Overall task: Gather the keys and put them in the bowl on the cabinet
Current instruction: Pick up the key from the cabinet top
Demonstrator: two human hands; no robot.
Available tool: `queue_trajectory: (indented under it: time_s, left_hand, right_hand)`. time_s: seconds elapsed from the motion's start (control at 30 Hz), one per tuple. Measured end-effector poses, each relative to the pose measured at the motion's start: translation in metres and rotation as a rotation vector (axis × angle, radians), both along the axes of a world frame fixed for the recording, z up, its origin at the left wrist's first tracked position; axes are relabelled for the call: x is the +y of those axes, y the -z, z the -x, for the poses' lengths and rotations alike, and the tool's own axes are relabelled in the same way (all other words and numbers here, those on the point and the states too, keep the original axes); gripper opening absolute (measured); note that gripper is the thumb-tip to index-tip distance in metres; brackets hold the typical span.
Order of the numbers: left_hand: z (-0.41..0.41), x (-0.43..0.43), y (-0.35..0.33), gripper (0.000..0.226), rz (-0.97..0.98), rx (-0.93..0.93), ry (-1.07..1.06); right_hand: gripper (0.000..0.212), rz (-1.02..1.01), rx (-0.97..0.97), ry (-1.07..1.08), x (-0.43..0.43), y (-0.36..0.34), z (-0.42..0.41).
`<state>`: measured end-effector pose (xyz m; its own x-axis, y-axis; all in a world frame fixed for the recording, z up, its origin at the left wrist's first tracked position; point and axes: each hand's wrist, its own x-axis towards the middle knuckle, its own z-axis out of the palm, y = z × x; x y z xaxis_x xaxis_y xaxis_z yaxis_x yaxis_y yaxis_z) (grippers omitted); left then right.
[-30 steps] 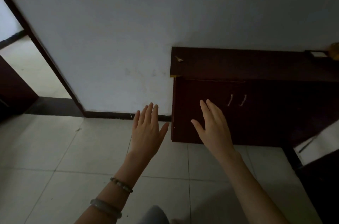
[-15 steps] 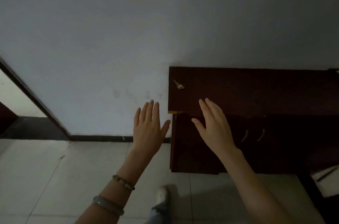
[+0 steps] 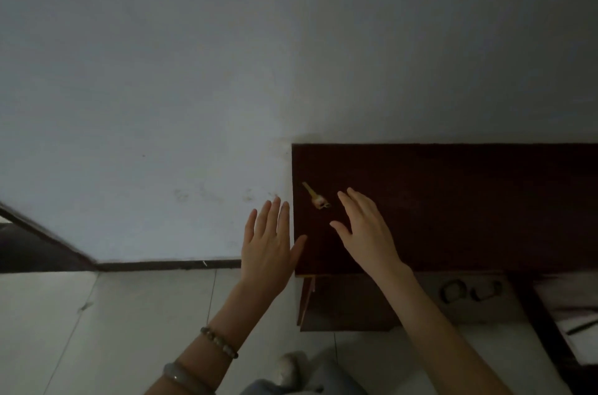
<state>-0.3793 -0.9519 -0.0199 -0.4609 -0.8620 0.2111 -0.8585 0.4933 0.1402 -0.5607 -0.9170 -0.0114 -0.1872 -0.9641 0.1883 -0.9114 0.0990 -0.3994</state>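
Note:
A small brass key (image 3: 316, 198) lies near the left end of the dark wooden cabinet top (image 3: 453, 200). My right hand (image 3: 364, 226) hovers over the cabinet just right of the key, fingers spread, holding nothing and not touching the key. My left hand (image 3: 270, 244) is raised beside the cabinet's left edge, fingers apart and empty, with two bracelets on its wrist. No bowl is in view.
A white wall (image 3: 194, 87) rises behind the cabinet. Pale floor tiles (image 3: 113, 330) lie to the left, with a dark door frame (image 3: 42, 233) at far left. Cabinet door handles (image 3: 469, 291) show below the top. My shoe (image 3: 289, 368) is at the bottom.
I have come closer to the cabinet, so its top and the key sit lower and larger in view. My right hand now reaches over the cabinet top near the key.

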Motion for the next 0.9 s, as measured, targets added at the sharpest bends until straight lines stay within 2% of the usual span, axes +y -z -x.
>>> queue_trajectory:
  time_s: [0.23,0.67,0.73,0.9]
  left_hand:
    - [0.012,-0.013,0.018,0.067,-0.061,-0.069,-0.002]
    - [0.016,-0.029,0.03,0.069,-0.134,-0.079,-0.046]
    - [0.018,-0.031,0.027,0.069,-0.127,-0.073,-0.052]
    - [0.018,-0.034,0.017,0.068,-0.084,-0.027,-0.056]
  right_hand:
    - [0.048,-0.139,-0.066,-0.07,-0.04,0.022,0.013]
    - [0.013,0.007,-0.051,-0.135,-0.061,0.034,0.021]
    - [0.012,0.013,-0.128,-0.123,-0.062,0.03,0.02]
    - [0.009,0.075,-0.474,-0.077,-0.059,0.002,0.016]
